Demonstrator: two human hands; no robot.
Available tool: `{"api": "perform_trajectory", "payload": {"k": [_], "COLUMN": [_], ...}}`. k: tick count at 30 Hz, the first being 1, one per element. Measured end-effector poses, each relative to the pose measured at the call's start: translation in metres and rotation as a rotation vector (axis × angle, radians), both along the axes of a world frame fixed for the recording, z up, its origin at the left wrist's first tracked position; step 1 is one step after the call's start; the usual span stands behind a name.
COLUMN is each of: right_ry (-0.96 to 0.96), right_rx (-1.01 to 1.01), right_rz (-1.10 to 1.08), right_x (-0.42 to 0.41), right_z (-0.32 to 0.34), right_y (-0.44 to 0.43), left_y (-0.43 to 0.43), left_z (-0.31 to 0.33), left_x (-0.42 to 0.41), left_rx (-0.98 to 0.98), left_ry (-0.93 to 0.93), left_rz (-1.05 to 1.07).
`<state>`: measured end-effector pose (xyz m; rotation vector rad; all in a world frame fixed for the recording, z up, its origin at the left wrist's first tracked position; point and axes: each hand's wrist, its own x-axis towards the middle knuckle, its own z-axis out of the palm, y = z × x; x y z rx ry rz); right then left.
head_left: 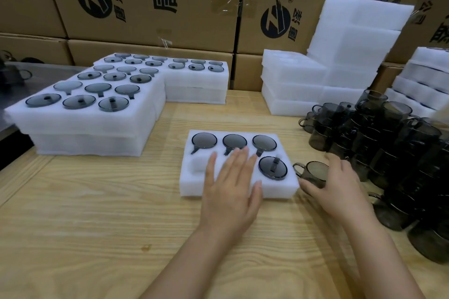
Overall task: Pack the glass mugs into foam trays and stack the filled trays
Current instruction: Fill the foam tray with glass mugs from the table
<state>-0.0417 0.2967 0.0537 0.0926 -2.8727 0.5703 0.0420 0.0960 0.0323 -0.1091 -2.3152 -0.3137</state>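
Head view: left hand (230,187) flat on tray (193,185), right hand (340,184) grips mug (313,172).

A pale wooden table (97,226) with strong grain fills the foreground. Behind it, brown cartons (145,7) printed with black logos and Chinese characters are stacked like a wall. A grey metal surface (43,75) adjoins at far left. Light is soft and even.

Soft, even light, faint shadows on the tabletop (97,226). White foam trays (291,75) nearly glare. Edges bend; mugs (393,143) at right look dark, smeared.
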Motion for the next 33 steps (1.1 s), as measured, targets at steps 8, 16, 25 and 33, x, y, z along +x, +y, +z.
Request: {"api": "perform_trajectory", "payload": {"k": [8, 16, 25, 33], "right_ry": [-0.107, 0.275, 0.065, -0.056], "right_rx": [-0.003, -0.454, -0.578, -0.516], "right_rz": [0.114, 0.079, 0.470, 0.422], "right_x": [0.002, 0.015, 0.022, 0.018], "right_z": [0.009, 0.031, 0.025, 0.018], "right_y": [0.000, -0.029, -0.109, -0.110], "left_y": [-0.076, -0.094, -0.093, -0.090], "left_z": [0.004, -0.002, 0.000, 0.000], "left_x": [-0.013, -0.023, -0.022, -0.023], "left_rx": [0.967, 1.314, 1.283, 1.294], "left_ry": [0.007, -0.221, -0.210, -0.190], "left_rz": [0.183, -0.263, -0.242, -0.241]}}
